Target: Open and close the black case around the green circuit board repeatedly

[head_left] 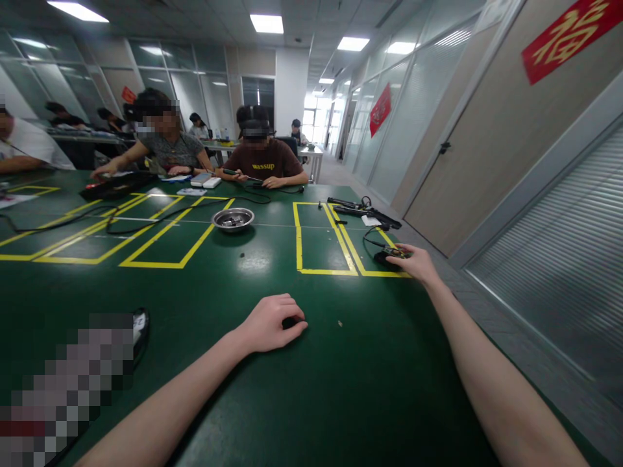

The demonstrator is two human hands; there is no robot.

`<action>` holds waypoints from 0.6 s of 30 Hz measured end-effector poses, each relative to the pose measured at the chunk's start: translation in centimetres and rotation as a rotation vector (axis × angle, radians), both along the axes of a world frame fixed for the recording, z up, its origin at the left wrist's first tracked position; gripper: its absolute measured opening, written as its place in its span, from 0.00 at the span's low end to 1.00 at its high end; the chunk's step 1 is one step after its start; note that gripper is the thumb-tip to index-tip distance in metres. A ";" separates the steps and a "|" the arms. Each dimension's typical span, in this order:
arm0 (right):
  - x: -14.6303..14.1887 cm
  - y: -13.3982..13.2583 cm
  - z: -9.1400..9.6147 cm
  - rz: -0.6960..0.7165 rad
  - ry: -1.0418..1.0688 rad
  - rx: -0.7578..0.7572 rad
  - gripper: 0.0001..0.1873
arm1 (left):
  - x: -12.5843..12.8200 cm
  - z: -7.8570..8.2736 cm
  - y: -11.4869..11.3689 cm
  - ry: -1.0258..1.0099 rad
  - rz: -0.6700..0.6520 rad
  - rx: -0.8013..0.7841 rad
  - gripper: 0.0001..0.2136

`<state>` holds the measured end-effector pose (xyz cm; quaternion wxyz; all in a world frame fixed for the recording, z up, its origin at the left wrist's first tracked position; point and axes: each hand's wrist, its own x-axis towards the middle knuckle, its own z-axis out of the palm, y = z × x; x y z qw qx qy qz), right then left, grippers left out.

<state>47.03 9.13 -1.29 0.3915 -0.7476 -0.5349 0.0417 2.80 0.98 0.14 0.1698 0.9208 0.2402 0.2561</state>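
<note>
The left hand [272, 324] rests on the green table [379, 389], its fingers loosely bent and half open, with a dark gap between the thumb and the fingers. The right hand [415, 263] is stretched forward to the right edge of the table. Its thumb and fingers are narrow, closed on a small wired device [388, 254], which is dark with some yellowish parts. This device is at the near end of the rightmost yellow tape rectangle [382, 274]; whether it is lifted or touches the table, I cannot tell. A thin black cable [368, 239] curves beside it, and just beyond are long black parts [363, 211] and a white piece of paper [371, 221].

Among the containers, a round metal bowl [220, 224] stands upright near the middle of the table, left of the right-hand rectangles. Inside it lie small shiny pieces [234, 221], too small to be named. Farther to the left, a black tray [104, 192] lies in front of a co-worker; its content is not clear.
</note>
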 end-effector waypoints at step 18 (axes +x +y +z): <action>-2.5 -0.1 0.2 -0.154 -0.120 -0.301 0.10 | 0.0 0.1 0.0 0.012 0.001 0.007 0.07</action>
